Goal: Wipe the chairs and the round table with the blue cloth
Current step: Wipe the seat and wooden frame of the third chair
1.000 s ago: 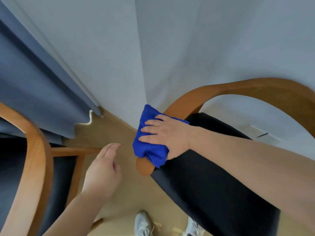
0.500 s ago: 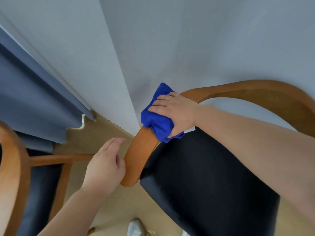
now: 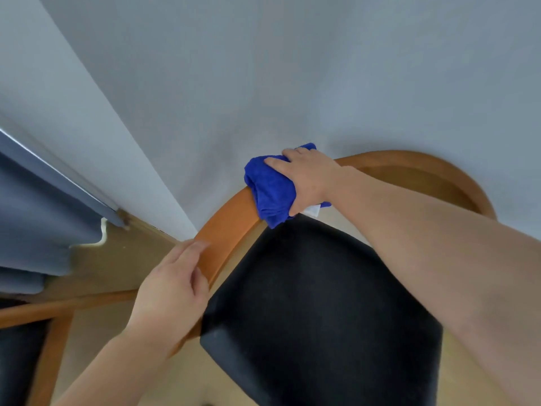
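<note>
A chair with a curved wooden frame [image 3: 231, 227] and a black padded seat [image 3: 316, 312] fills the lower right of the head view. My right hand [image 3: 307, 178] presses the bunched blue cloth [image 3: 270, 190] onto the top of the curved frame, near the wall. My left hand [image 3: 172, 291] lies flat against the lower end of the same wooden arm, fingers together, gripping nothing. The round table is out of sight.
A second chair's wooden frame [image 3: 58, 309] and dark seat [image 3: 17, 361] show at the lower left. Grey-blue curtains [image 3: 38, 218] hang at the left. Pale walls [image 3: 263, 68] meet in a corner just behind the chair. The floor [image 3: 117, 265] is light wood.
My right hand has slid the blue cloth up and rightward along the curved frame, from its front end toward the back. My left hand has moved onto the lower arm of the chair.
</note>
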A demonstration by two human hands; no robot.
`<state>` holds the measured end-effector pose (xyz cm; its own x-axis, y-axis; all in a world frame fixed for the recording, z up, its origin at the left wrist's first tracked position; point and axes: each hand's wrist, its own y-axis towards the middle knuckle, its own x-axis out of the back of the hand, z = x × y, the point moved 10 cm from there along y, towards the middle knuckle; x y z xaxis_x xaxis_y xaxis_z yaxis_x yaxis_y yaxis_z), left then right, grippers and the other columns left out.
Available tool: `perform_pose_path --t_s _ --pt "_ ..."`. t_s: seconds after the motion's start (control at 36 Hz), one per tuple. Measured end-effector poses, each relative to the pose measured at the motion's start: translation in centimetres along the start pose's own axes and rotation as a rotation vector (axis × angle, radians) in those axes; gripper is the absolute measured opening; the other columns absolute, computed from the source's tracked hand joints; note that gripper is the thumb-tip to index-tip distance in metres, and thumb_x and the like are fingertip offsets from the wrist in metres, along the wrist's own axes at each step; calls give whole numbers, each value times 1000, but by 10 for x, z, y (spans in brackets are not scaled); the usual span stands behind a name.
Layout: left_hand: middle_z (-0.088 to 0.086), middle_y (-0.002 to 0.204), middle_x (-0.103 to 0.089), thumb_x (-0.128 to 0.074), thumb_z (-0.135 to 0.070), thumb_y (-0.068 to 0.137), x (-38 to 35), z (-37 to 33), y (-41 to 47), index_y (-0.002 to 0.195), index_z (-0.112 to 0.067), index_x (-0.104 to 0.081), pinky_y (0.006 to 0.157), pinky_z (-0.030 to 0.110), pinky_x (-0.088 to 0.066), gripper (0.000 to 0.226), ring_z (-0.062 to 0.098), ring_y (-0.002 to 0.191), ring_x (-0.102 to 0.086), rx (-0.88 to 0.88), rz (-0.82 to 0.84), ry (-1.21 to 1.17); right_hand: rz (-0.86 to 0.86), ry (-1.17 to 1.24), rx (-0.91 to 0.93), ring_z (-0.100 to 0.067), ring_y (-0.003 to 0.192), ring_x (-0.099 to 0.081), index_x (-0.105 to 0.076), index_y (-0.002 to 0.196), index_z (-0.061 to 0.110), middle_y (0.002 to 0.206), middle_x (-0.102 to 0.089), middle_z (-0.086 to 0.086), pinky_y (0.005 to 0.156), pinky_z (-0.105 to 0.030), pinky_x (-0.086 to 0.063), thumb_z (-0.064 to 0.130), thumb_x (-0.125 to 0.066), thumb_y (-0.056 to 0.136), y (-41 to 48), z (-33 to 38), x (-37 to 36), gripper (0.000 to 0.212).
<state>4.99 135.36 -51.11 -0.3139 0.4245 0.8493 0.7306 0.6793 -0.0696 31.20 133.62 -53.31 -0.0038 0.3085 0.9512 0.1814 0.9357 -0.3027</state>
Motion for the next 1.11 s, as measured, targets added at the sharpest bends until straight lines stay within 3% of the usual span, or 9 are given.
perform_pose_path --t_s 0.11,0.39,0.64,0.83,1.11 --pt "-7 129 -55 -51 -8 85 -7 -13 8 126 -23 -54 87 30 -46 44 15 107 -58 -24 -5 -10 -8 -22 -85 -28 102 -50 -22 144 28 117 -50 -8 91 -43 -44 61 -74 58 -6 -22 -3 106" --pt "-11 130 -53 -51 -12 87 -22 -38 25 129 -27 -52 86 23 -42 44 0 102 -46 -64 41 9 -88 -45 -226 -34 113 -49 -17 148 23 126 -50 -14 94 -47 -42 35 -66 82 -24 -55 -8 83" --pt "-12 134 -50 -50 -13 90 -27 -58 36 133 -29 -47 93 23 -43 46 8 113 -52 -85 115 -9 -71 -83 -253 -32 113 -49 -15 149 23 130 -47 -14 89 -42 -45 31 -64 86 -40 -71 -5 81" --pt "-10 126 -55 -51 -11 88 -28 -75 42 130 -26 -50 90 26 -46 44 9 106 -56 -145 125 -33 -94 -21 -230 -29 116 -49 -14 151 22 137 -44 -12 97 -41 -43 25 -61 88 -62 -82 -4 79" --pt "-10 125 -55 -49 -13 90 -34 -107 47 132 -29 -47 82 16 -42 45 2 94 -52 -188 171 12 -100 22 -294 -33 127 -42 -15 152 24 146 -38 -15 106 -41 -37 21 -61 89 -106 -104 -7 78"
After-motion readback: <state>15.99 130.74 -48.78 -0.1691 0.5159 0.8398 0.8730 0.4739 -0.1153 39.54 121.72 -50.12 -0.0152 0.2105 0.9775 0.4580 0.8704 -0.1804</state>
